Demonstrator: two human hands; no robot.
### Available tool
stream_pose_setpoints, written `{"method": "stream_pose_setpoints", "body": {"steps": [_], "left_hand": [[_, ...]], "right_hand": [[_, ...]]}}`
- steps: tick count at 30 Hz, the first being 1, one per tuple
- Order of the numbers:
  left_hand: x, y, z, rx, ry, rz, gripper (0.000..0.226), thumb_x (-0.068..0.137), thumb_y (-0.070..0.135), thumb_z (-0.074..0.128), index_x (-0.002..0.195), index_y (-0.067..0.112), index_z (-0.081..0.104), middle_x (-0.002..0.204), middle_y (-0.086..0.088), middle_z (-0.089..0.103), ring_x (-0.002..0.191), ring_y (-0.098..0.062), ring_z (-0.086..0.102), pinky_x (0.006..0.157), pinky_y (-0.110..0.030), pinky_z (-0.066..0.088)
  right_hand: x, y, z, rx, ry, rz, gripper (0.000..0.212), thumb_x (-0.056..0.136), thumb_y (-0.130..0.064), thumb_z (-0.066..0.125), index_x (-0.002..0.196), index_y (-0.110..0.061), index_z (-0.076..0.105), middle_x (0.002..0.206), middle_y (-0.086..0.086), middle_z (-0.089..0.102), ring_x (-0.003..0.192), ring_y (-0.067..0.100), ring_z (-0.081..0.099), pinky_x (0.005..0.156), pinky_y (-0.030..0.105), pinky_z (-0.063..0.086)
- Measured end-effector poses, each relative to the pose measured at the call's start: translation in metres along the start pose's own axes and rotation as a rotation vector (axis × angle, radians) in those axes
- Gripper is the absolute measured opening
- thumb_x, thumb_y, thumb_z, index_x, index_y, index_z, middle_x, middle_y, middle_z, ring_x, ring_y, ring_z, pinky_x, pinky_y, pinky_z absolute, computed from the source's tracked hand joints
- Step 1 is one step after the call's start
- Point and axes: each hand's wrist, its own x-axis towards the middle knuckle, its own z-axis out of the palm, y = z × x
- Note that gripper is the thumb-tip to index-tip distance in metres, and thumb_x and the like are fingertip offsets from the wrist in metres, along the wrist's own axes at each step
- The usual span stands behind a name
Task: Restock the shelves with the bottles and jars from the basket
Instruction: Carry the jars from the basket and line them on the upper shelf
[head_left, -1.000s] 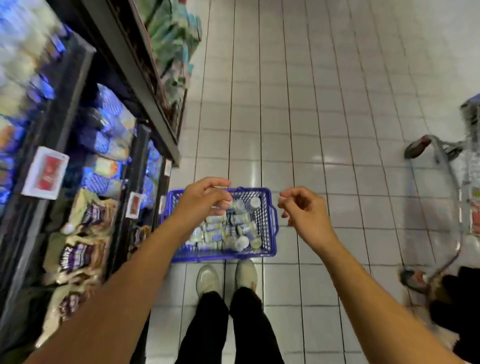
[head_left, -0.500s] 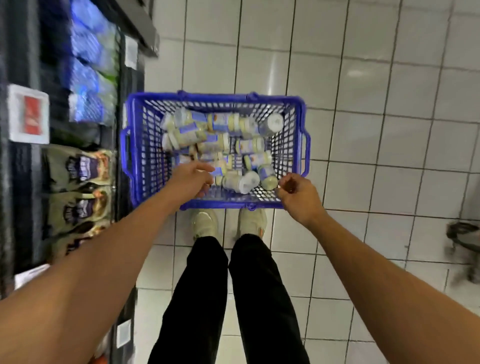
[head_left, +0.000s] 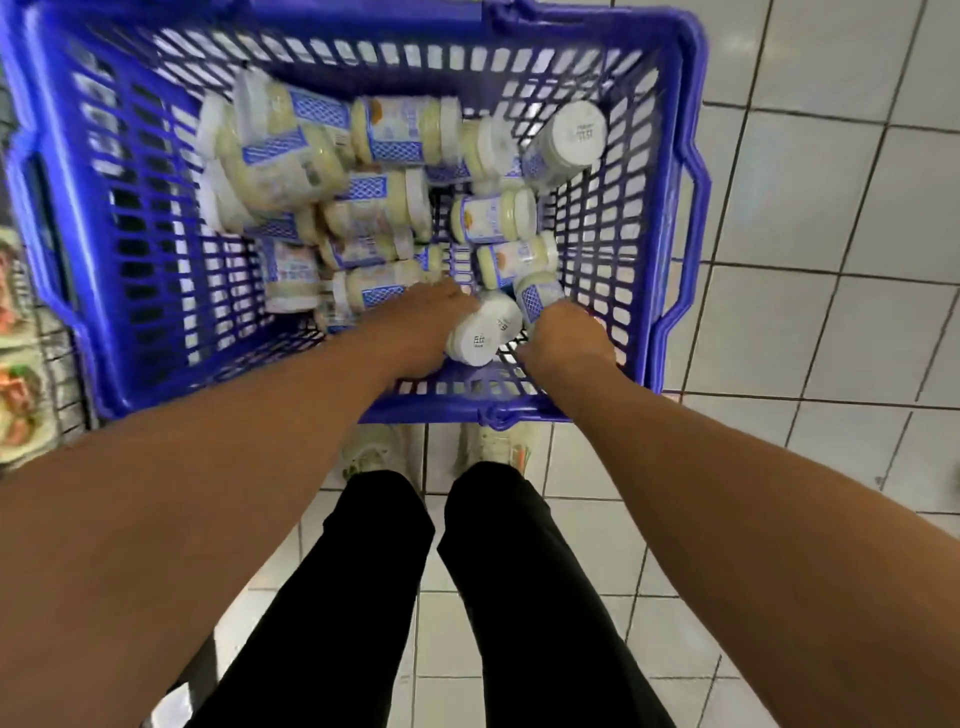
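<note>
Basket (head_left: 680, 218): jars (head_left: 384, 208) heaped. Hands, empty above it a second ago, now inside: left hand (head_left: 421, 327) grips a white-lidded jar (head_left: 485, 332), right hand (head_left: 569, 340) its blue-labelled neighbour (head_left: 539, 297). Lifting out likely comes next.

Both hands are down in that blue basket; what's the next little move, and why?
Probably lift both jars out of the basket. The left hand seems to grip the white-lidded jar, the right hand the blue-labelled jar beside it.

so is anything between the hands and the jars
Nothing visible: both are inside the basket, left hand on the lid-up jar, right hand on the jar beside it. Grip is hidden.
</note>
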Motion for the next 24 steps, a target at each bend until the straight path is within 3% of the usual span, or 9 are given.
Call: {"method": "stream_pose_setpoints", "body": {"steps": [3, 5, 8, 11, 13, 15, 18, 21, 24], "left_hand": [[0.014, 0.0, 0.005, 0.107, -0.007, 0.01, 0.044, 0.086, 0.024, 0.067, 0.125, 0.031, 0.05, 0.128, -0.002, 0.052, 0.118, -0.032, 0.042, 0.096, -0.05, 0.043], [0.018, 0.0, 0.004, 0.079, -0.002, -0.004, 0.034, 0.083, 0.029, 0.067, 0.113, 0.031, 0.053, 0.118, -0.001, 0.058, 0.117, -0.032, 0.041, 0.086, -0.047, 0.045], [0.018, -0.006, 0.003, -0.015, -0.003, -0.004, 0.045, 0.075, 0.027, 0.074, 0.115, 0.033, 0.053, 0.107, 0.002, 0.055, 0.119, -0.03, 0.041, 0.075, -0.039, 0.038], [0.008, -0.013, -0.002, -0.218, 0.057, -0.01, 0.066, 0.068, 0.023, 0.085, 0.125, 0.03, 0.052, 0.11, 0.005, 0.052, 0.12, -0.026, 0.041, 0.086, -0.039, 0.04], [0.001, -0.018, -0.005, -0.39, 0.11, -0.031, 0.073, 0.064, 0.027, 0.089, 0.128, 0.026, 0.053, 0.122, -0.001, 0.058, 0.122, -0.025, 0.045, 0.095, -0.041, 0.044], [-0.008, -0.022, -0.007, -0.619, 0.147, -0.081, 0.074, 0.063, 0.031, 0.09, 0.128, 0.031, 0.054, 0.122, 0.007, 0.062, 0.116, -0.014, 0.055, 0.091, -0.033, 0.05], [-0.022, -0.023, -0.007, -0.975, 0.151, -0.124, 0.052, 0.071, 0.023, 0.086, 0.107, 0.046, 0.057, 0.096, 0.031, 0.068, 0.087, 0.012, 0.065, 0.064, -0.009, 0.051], [-0.035, -0.021, -0.007, -1.194, 0.186, -0.194, 0.044, 0.076, 0.019, 0.082, 0.103, 0.045, 0.057, 0.094, 0.025, 0.072, 0.085, 0.007, 0.068, 0.065, -0.015, 0.054], [-0.05, -0.016, -0.009, -1.35, 0.214, -0.231, 0.034, 0.08, 0.021, 0.075, 0.105, 0.038, 0.059, 0.09, 0.025, 0.073, 0.083, 0.003, 0.07, 0.066, -0.02, 0.056]], "right_hand": [[0.014, -0.006, 0.01, -0.015, 0.051, 0.067, 0.04, 0.098, -0.025, 0.06, 0.131, -0.007, 0.05, 0.13, 0.01, 0.063, 0.118, 0.028, 0.062, 0.081, 0.034, 0.046], [0.022, -0.009, 0.015, -0.07, 0.074, 0.094, 0.039, 0.101, -0.026, 0.054, 0.134, -0.005, 0.048, 0.13, 0.009, 0.062, 0.117, 0.026, 0.062, 0.074, 0.033, 0.04], [0.028, -0.01, 0.014, -0.258, 0.058, 0.041, 0.037, 0.103, -0.017, 0.046, 0.138, -0.002, 0.047, 0.132, 0.01, 0.059, 0.117, 0.026, 0.061, 0.072, 0.033, 0.039], [0.029, -0.011, 0.007, -0.395, 0.016, -0.05, 0.034, 0.1, -0.017, 0.052, 0.132, -0.006, 0.053, 0.125, 0.009, 0.06, 0.112, 0.026, 0.063, 0.069, 0.034, 0.041], [0.027, -0.013, 0.003, -0.407, 0.015, -0.066, 0.03, 0.097, -0.031, 0.056, 0.118, -0.011, 0.06, 0.1, 0.004, 0.062, 0.093, 0.024, 0.063, 0.06, 0.031, 0.038], [0.023, -0.014, 0.0, -0.361, 0.013, -0.044, 0.035, 0.093, -0.051, 0.055, 0.1, -0.017, 0.058, 0.073, 0.001, 0.048, 0.076, 0.022, 0.052, 0.05, 0.029, 0.03], [0.015, -0.009, -0.005, -0.201, 0.031, -0.035, 0.047, 0.085, -0.064, 0.06, 0.098, -0.019, 0.059, 0.08, 0.002, 0.055, 0.078, 0.023, 0.051, 0.058, 0.032, 0.036], [0.005, -0.006, -0.015, 0.055, 0.089, 0.009, 0.068, 0.077, -0.058, 0.074, 0.12, -0.01, 0.055, 0.108, 0.008, 0.065, 0.097, 0.03, 0.063, 0.07, 0.035, 0.046], [-0.009, -0.01, -0.032, 0.418, 0.068, 0.022, 0.061, 0.076, -0.049, 0.077, 0.114, -0.01, 0.05, 0.098, 0.002, 0.061, 0.088, 0.023, 0.063, 0.068, 0.033, 0.052]]}}
